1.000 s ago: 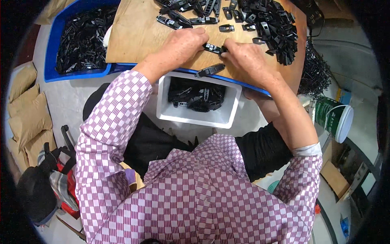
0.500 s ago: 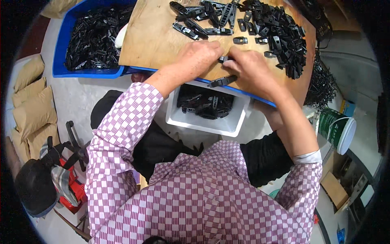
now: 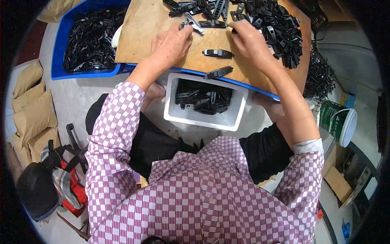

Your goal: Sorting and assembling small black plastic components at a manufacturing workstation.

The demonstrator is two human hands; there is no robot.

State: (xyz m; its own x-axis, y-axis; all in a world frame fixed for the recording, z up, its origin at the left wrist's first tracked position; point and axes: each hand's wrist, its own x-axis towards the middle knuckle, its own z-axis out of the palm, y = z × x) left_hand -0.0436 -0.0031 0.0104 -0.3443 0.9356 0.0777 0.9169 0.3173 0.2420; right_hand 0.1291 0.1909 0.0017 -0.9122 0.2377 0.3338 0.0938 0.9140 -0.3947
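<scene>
My left hand (image 3: 172, 44) is closed at the fingertips on a long black plastic clip part (image 3: 194, 23) with a shiny face, tilted above the wooden board. My right hand (image 3: 251, 42) reaches to the small black pieces (image 3: 239, 11), its fingers bent together; what they hold, if anything, is hidden. Between the hands lies one long black clip (image 3: 218, 53). Nearer to me, a second black clip (image 3: 219, 72) rests at the board's front edge. More long clip parts (image 3: 205, 9) lie beyond my hands.
A heap of small black pieces (image 3: 284, 36) covers the right of the wooden board (image 3: 140, 40). On the left stands a blue bin (image 3: 57, 61) full of black parts. Below the front edge is a white tub (image 3: 170, 116) with black clips. A green bucket (image 3: 331, 120) stands at right.
My hands were together near the front edge around a black part; now they are apart and farther forward. A long clip now lies where they met. My left hand has grasped another part.
</scene>
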